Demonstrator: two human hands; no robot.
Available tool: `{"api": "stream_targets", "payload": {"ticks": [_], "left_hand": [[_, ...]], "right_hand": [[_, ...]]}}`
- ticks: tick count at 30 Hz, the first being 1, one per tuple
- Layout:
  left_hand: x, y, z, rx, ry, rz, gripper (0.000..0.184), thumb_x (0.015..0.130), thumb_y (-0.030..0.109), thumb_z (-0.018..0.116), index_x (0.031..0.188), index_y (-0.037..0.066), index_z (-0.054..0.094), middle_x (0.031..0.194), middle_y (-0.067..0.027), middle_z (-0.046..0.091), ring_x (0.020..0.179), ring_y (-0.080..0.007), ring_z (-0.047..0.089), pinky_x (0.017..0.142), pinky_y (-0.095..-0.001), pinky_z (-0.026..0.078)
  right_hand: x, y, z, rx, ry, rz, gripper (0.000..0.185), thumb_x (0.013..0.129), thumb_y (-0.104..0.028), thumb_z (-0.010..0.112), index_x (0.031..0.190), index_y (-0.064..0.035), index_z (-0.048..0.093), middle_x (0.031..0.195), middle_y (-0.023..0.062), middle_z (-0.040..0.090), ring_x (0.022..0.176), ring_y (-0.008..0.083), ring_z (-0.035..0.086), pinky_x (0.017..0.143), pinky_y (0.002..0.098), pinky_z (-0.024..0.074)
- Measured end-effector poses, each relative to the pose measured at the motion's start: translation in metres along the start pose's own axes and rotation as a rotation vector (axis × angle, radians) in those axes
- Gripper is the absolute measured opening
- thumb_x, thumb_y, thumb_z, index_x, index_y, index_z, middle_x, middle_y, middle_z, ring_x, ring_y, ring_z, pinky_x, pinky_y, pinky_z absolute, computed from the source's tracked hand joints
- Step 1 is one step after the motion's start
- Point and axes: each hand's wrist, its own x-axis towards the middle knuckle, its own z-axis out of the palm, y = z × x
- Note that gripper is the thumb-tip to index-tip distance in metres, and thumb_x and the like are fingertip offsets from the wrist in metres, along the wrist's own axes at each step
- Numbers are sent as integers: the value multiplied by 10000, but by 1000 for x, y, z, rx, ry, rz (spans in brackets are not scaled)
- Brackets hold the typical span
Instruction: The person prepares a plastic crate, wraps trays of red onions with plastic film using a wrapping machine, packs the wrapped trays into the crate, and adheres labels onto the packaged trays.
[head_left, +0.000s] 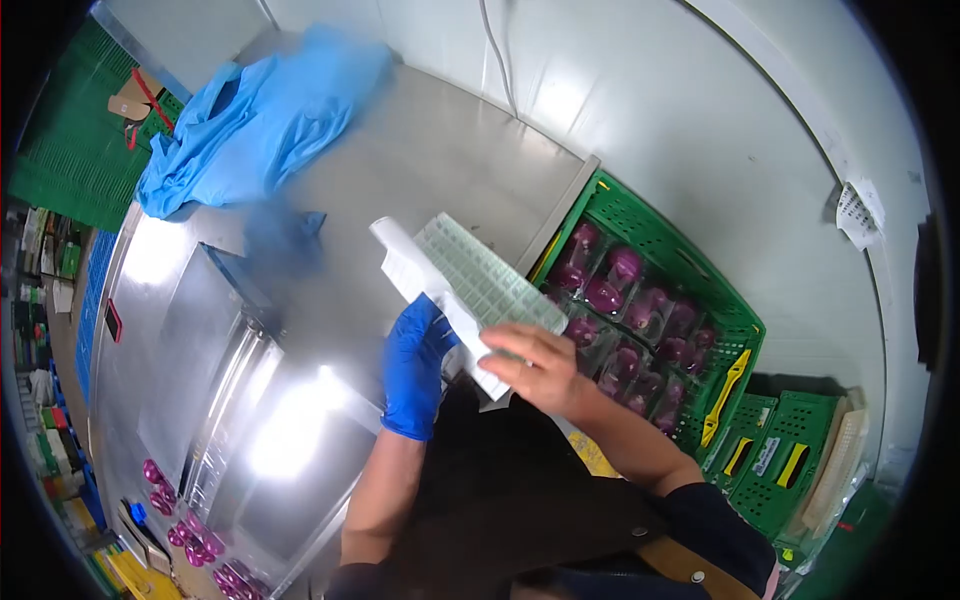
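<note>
Dark apron (490, 480) nearest, hands just beyond it. Label sheet (487, 273) is up between them, off the table: pale green grid side showing, white strip (432, 283) folded or curled along its left edge. Long axis runs diagonal, upper left to lower right in the head view, low end toward the right hand. Left hand (413, 365), blue glove, sits at the strip's lower left edge, fingers curled, looks like it's pinching that edge; fingertips partly hidden. Right hand (540, 370), bare, lies across the lower right end, fingers extended with gaps between; thumb out of sight, so can't tell if it pinches or only rests there. Key relation: right is nearer the grid's low end, left has the strip side, grid's upper end sticks out past both. Green crate (715, 265) is on the right, beyond the sheet and nearer the right hand, clear packs (625, 265) of round purple produce inside. Stacked green crates (785, 455) past its lower corner. Other side, well apart from the left hand: more purple packs (197, 540) by the steel unit (205, 370). Farther up, crumpled blue plastic (265, 130) on the steel table (440, 125), pale wall (640, 100) behind.
</note>
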Motion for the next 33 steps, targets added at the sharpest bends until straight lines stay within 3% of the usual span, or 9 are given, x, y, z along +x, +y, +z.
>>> {"api": "stream_targets", "payload": {"ticks": [6,9,12,16,20,23,25,32,33], "left_hand": [[-35,-24,30,171,-2,79,255,886,115,596,1110,-7,606,1007,-73,660,930,-163,623,863,-315,491],[-66,-15,63,316,-35,120,309,808,61,649,1104,-16,602,983,-89,667,894,-179,634,833,-323,506],[-75,10,60,392,-340,-9,352,761,34,662,1105,-15,602,990,-96,667,904,-183,635,830,-314,506],[-99,23,63,623,-208,-132,378,719,-33,671,1093,-18,616,1007,-83,665,934,-180,630,844,-297,497],[-108,38,78,897,-456,-192,445,742,26,682,1177,-31,604,1119,-100,652,1037,-182,597,946,-308,438],[-124,42,70,931,-408,82,581,737,219,737,1240,-21,574,1312,-123,553,1189,-224,519,1041,-359,359],[-128,48,63,1026,-402,369,636,689,216,789,1244,-9,574,1297,-126,565,1188,-227,525,1038,-375,367],[-128,31,76,874,-51,287,534,666,-18,728,1182,-40,595,1235,-154,606,1071,-208,611,953,-331,467],[-127,24,83,1075,1,462,350,751,-40,587,1093,-4,652,1016,-132,670,872,-183,642,782,-279,506]], "right_hand": [[-38,-30,-24,94,-137,-52,202,745,-150,706,929,-75,668,1106,64,624,1027,212,611,804,317,539],[-41,-35,-47,324,-335,-74,401,734,-266,737,1084,-102,627,1259,90,534,1099,243,568,920,380,494],[-7,-17,-99,185,-163,-141,497,704,-178,743,1174,-127,591,1306,100,506,1155,276,536,989,426,448],[44,-6,-134,-50,-327,-344,475,679,-113,748,1131,-153,606,1224,80,550,1113,258,548,1055,441,382],[28,4,-126,163,-730,-125,303,718,-167,753,989,-122,624,921,44,615,858,222,612,862,375,486],[16,6,-137,180,-726,52,214,761,-189,742,919,-87,642,775,38,612,650,237,605,578,336,478],[11,9,-145,225,-680,202,187,770,-170,739,913,-83,656,790,43,622,664,240,611,589,325,480],[-10,6,-149,306,-505,344,189,785,-111,730,961,-67,678,851,53,638,733,206,626,632,313,482],[-13,6,-152,305,-504,373,194,785,-105,729,968,-64,679,857,53,639,740,201,627,635,312,482]]}}
